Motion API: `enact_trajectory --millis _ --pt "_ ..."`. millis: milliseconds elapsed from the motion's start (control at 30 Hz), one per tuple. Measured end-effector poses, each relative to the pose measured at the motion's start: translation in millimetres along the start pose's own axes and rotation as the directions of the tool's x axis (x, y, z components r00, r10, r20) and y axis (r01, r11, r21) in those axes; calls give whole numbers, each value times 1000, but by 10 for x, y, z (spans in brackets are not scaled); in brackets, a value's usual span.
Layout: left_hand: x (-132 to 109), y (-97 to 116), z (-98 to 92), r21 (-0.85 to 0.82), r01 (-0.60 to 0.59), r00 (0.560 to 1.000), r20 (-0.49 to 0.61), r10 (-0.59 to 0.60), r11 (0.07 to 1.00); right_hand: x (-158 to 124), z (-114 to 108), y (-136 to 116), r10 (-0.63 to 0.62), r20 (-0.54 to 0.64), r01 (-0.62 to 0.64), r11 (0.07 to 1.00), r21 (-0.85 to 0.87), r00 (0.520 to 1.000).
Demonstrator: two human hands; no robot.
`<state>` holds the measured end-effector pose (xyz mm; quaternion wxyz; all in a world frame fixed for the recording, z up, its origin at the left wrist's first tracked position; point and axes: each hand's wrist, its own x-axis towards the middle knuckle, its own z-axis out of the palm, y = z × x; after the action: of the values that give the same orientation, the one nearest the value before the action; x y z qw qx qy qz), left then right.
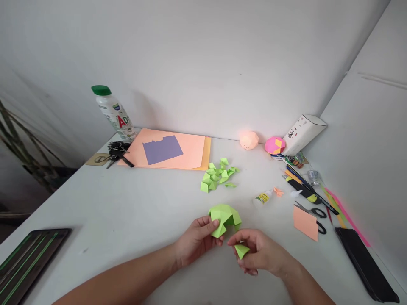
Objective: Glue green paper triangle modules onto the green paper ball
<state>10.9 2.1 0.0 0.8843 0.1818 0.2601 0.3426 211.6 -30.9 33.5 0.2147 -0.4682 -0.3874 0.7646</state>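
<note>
At the front middle of the table, my left hand [199,238] grips a partly built green paper polyhedron [222,214] by its left side, thumb on the outer face. Its right side is open, with jagged paper edges. Just to the right and a little lower, my right hand [259,253] holds one small folded green paper piece [242,250] between thumb and fingers, apart from the polyhedron. Behind the hands lies a loose pile of similar folded green paper pieces [213,177]. A small glue bottle [262,198] rests on its side to the right of the pile.
Orange paper sheets [190,148] with a purple piece [163,150] lie at the back left, near a white bottle [116,114]. Two paper balls [249,140] stand by the wall. Scissors [313,210], a cutter [303,190] and a black case [365,262] line the right side.
</note>
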Motion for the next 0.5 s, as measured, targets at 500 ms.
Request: enact_trajectory --millis 500 --pt "-9 21 -12 -12 1 1000 22 -1 1000 74 102 22 -273 -258 204 943 -264 927"
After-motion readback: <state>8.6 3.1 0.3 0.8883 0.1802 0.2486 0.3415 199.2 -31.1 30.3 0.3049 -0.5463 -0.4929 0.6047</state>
